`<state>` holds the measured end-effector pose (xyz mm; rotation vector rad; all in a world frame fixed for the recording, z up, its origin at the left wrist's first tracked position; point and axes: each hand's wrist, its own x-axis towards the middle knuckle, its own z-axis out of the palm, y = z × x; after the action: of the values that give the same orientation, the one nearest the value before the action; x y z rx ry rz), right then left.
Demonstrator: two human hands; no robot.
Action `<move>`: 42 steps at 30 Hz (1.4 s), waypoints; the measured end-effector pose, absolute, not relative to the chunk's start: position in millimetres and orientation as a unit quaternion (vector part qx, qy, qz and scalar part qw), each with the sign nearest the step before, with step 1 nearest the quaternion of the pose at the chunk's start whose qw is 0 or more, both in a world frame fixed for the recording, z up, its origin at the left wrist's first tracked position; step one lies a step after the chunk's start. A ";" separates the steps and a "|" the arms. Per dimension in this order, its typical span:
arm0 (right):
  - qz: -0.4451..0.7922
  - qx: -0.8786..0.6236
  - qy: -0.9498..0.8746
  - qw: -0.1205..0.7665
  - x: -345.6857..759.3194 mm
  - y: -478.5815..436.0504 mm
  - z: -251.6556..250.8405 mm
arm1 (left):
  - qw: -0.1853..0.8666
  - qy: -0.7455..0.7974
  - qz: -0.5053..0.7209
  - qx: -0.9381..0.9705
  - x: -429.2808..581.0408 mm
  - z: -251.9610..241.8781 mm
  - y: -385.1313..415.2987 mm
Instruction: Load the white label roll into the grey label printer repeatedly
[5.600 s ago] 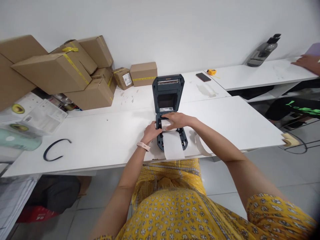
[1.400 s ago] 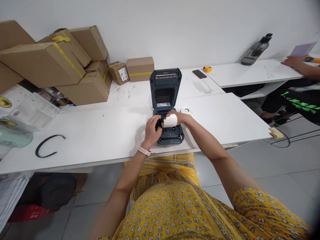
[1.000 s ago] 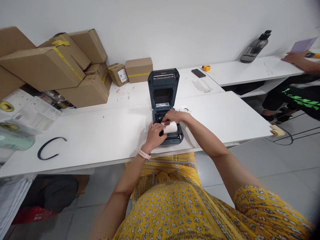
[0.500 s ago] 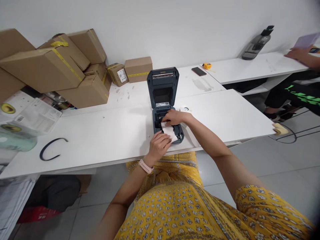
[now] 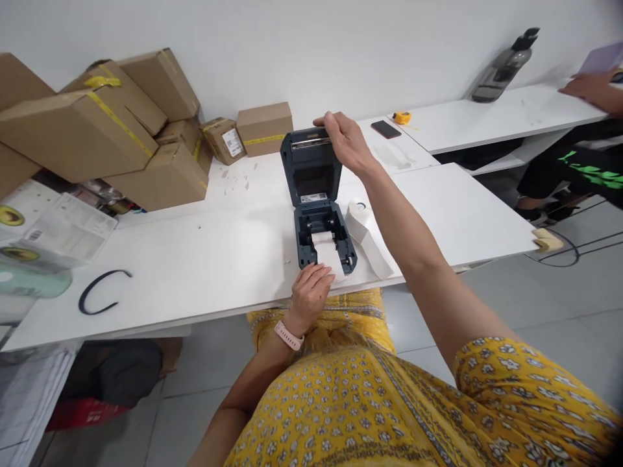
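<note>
A dark blue-grey label printer (image 5: 300,239) stands at the table's front edge with its lid (image 5: 314,172) raised. White label paper (image 5: 325,249) runs from inside the printer toward its front. My left hand (image 5: 310,290) lies over the front of the printer, fingers closed on the paper's front end. At the top right of the lid, my right hand (image 5: 346,139) is wrapped round the rim. A loose white paper strip (image 5: 368,243) lies curled beside the printer on the right.
Cardboard boxes (image 5: 117,123) are piled at the left. A black headband (image 5: 90,292) lies on the white table (image 5: 233,253). Behind are a phone (image 5: 386,129), a yellow tape measure (image 5: 402,117) and a dark bottle (image 5: 506,68). Another person's hand (image 5: 588,85) rests at far right.
My right hand has moved up out of the printer's inside to the top of the raised lid. My left hand has stayed at the paper's front end, slightly lower.
</note>
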<state>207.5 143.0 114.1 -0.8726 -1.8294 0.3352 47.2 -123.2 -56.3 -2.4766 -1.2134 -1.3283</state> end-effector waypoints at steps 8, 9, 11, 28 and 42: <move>0.111 -0.291 -0.782 0.541 234.1 -4.1 59.8 | 0.134 -0.405 -0.467 -0.775 53.6 -65.8 -129.1; 0.109 -0.286 -0.791 0.530 236.6 -19.2 48.1 | 0.146 -0.407 -0.470 -0.770 53.7 -67.5 -129.4; 0.107 -0.301 -0.800 0.508 239.2 -41.7 24.2 | 0.163 -0.412 -0.475 -0.761 52.9 -72.1 -130.0; 0.271 -0.454 -0.611 0.589 214.7 -84.1 -56.0 | 0.148 -0.424 -0.476 -0.757 33.9 -96.1 -102.9; 0.345 -0.498 -0.549 0.576 208.7 -77.2 -77.3 | 0.095 -0.426 -0.475 -0.764 26.7 -110.3 -92.8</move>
<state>208.7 -77.2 -77.3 -1.1669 -1.2853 0.8078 26.7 -92.8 -110.3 -2.2669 -1.2624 -1.4075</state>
